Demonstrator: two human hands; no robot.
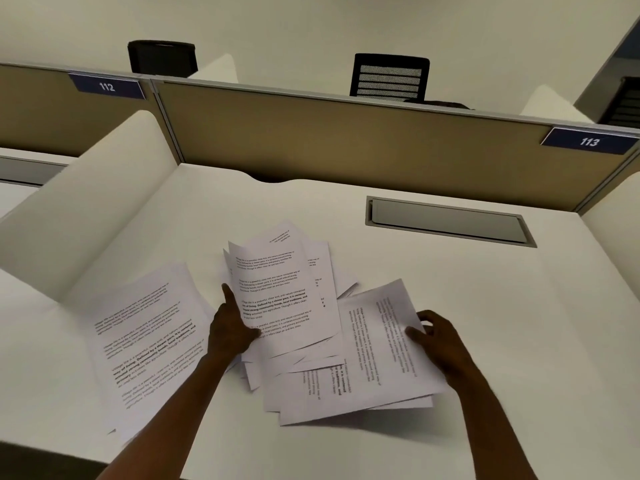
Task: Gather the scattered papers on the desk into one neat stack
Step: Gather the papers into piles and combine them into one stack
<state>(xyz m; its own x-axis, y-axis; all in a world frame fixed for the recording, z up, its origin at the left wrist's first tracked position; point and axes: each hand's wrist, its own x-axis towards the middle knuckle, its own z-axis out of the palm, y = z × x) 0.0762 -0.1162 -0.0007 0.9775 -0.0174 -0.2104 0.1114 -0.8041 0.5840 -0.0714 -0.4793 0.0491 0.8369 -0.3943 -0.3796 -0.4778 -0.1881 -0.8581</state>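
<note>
Printed white sheets lie spread over the white desk (450,289). A loose fanned bundle of papers (280,289) sits in the middle, its top sheets lifted. My left hand (232,327) grips that bundle at its left edge, thumb on top. To the right lies a skewed pile of sheets (374,358), text running sideways. My right hand (436,341) pinches the right edge of that pile's top sheets. A separate pair of pages (145,344) lies flat at the left, partly under my left forearm.
A grey cable hatch (446,220) is set in the desk at the back right. A tan partition (346,140) closes the back, with number plates 112 and 113. White side dividers (104,202) flank the desk. Black chairs (389,77) stand beyond.
</note>
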